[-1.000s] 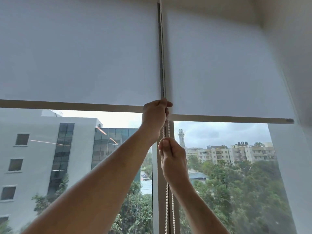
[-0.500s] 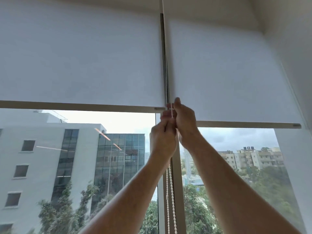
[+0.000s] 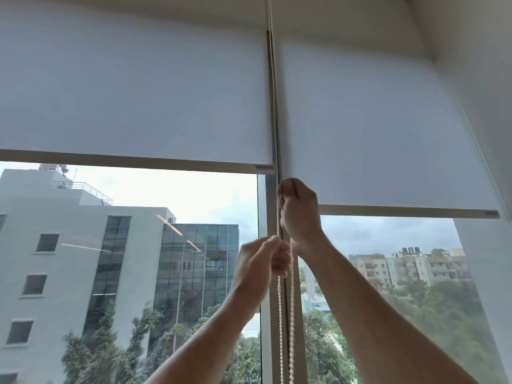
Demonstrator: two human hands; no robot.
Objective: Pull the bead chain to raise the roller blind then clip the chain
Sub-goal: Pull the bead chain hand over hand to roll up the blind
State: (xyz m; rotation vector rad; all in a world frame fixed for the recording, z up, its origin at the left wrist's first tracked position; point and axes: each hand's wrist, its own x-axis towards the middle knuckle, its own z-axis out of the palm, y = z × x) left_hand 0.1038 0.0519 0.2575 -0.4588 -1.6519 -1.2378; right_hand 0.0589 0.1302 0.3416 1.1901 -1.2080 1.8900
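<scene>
Window bay in a white-walled room, viewed from below. Two panes are separated by a vertical mullion (image 3: 266,273). Outside: a white building (image 3: 55,245) with a glazed section at left, trees below, apartment blocks (image 3: 410,267) at right under an overcast sky.

Two white roller blinds hang side by side. The left blind (image 3: 133,92) is partly lowered; its bottom bar (image 3: 138,162) sits higher than that of the right blind (image 3: 374,128), whose bottom bar (image 3: 410,211) runs just behind the upper hand.

The bead chain (image 3: 279,314), white, runs down along the mullion in the gap between the two blinds. Two strands are visible below the hands, hanging close together and leaving the frame at the bottom edge. Above the hands a single line continues up towards the ceiling.

Right hand (image 3: 300,214): uppermost, fingers clenched round the chain, back of the hand towards the camera, level with the right blind's bottom bar.

Left hand (image 3: 263,261): directly below and slightly left of the right hand, the two nearly touching. Its fingers are curled at the chain with thumb and fingertips closed on a strand.

Both forearms rise from the lower edge, bare. No clip can be made out.
</scene>
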